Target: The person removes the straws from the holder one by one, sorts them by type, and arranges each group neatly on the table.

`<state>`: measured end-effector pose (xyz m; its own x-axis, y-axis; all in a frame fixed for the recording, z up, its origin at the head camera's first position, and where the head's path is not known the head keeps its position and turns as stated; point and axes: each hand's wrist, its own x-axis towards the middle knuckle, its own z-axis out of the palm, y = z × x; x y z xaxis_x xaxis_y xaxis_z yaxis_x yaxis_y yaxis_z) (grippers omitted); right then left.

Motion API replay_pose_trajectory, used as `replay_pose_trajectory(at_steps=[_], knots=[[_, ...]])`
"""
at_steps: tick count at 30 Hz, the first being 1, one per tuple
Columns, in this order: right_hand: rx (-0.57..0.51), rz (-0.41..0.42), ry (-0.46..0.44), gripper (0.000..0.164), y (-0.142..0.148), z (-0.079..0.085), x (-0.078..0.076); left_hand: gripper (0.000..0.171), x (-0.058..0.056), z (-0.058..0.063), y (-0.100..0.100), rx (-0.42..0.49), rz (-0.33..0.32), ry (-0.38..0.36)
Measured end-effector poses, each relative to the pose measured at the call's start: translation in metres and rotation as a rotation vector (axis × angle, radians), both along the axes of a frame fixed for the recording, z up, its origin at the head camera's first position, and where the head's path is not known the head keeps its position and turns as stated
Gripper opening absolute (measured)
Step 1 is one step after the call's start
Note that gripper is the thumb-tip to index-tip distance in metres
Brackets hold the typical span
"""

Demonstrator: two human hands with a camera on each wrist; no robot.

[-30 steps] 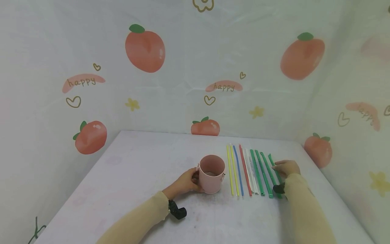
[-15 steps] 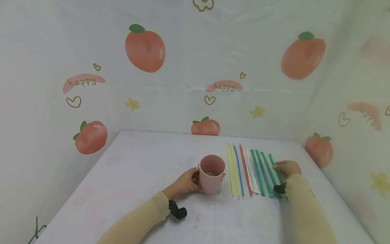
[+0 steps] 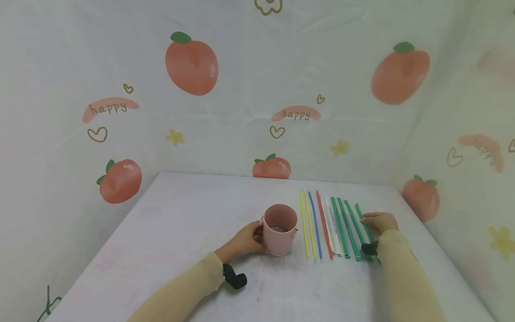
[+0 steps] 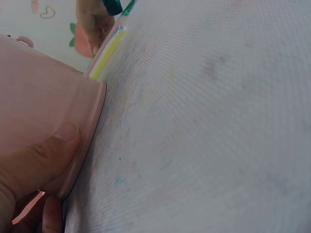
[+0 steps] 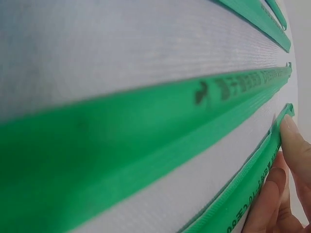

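A pink cup [image 3: 277, 241] with small side fittings stands upright on the table [image 3: 193, 201]. My left hand [image 3: 243, 241] grips its left side; in the left wrist view the thumb [image 4: 46, 158] lies along the lower wall. At the right of a row of straws, my right hand [image 3: 380, 222] pinches the rightmost green-wrapped straw [image 3: 359, 210] near its far part. That straw [image 5: 248, 194] lies on the table against the fingertips in the right wrist view. Fingers beneath the right hand are partly hidden.
Left of that straw lie several more green-wrapped straws [image 3: 341, 228], white ones [image 3: 331, 226], a red one [image 3: 323, 223], a blue one [image 3: 315, 223] and two yellow ones [image 3: 304, 226]. A printed curtain [image 3: 225, 112] hangs behind the table.
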<state>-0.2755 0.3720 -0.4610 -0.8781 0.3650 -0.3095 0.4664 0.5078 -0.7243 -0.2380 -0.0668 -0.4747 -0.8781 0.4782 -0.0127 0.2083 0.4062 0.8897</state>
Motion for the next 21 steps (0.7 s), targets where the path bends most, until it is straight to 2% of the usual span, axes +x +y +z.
replay_pose_trajectory(at_steps=[15,18,21], knots=[[-0.001,0.032,0.011,0.055,-0.002,0.007,0.001,0.078,-0.002,0.001,-0.001,0.019,-0.025,-0.014],[0.007,0.08,0.011,0.059,-0.001,0.014,0.003,0.078,-0.005,0.0,-0.003,0.028,-0.04,-0.031],[0.014,0.182,0.045,0.061,-0.001,0.024,0.003,0.077,-0.007,0.003,-0.008,0.052,-0.07,-0.061]])
